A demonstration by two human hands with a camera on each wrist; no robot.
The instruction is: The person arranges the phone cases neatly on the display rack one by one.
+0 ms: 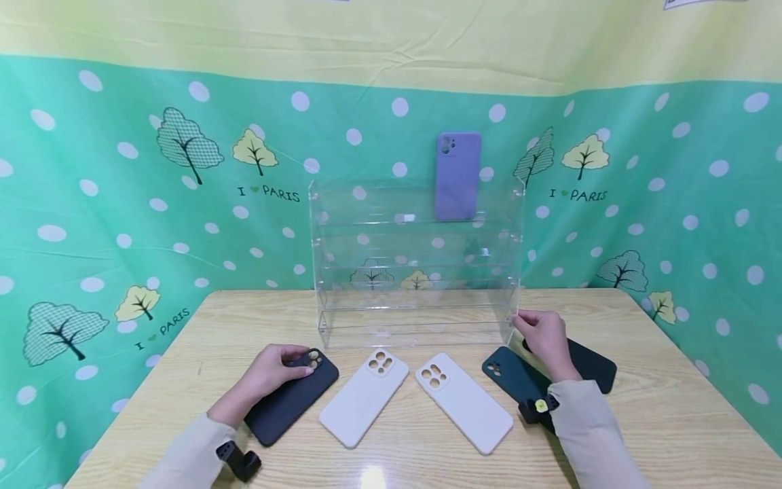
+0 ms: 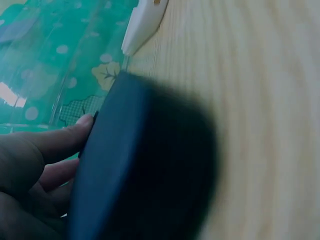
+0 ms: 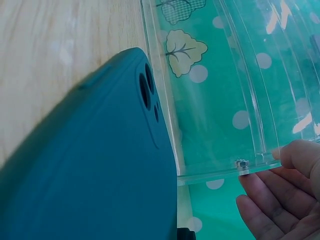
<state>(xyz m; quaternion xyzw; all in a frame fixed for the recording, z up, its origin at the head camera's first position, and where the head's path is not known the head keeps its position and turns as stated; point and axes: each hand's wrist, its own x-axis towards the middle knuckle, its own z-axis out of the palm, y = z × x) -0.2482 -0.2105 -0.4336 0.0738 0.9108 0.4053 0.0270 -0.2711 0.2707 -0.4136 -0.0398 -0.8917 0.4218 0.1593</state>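
My left hand [image 1: 275,372] grips the camera end of a black phone case [image 1: 277,414] at the left of the table. In the left wrist view the thumb lies on that case's edge, with other fingers partly hidden behind it. At the clear acrylic display rack [image 1: 316,272], my right hand [image 1: 546,338] pinches the right side panel near its lower front. The right wrist view has the thumb on one side of that panel and fingers on the other. A dark teal phone case [image 1: 512,375] lies below the right wrist, which partly covers it.
A purple phone case [image 1: 458,178] stands on the rack's top tier. Two white phone cases, one left [image 1: 362,411] and one right [image 1: 469,415], lie before the rack. Another dark phone case [image 1: 594,367] lies beyond the right wrist. A green patterned cloth [image 1: 153,238] hangs behind.
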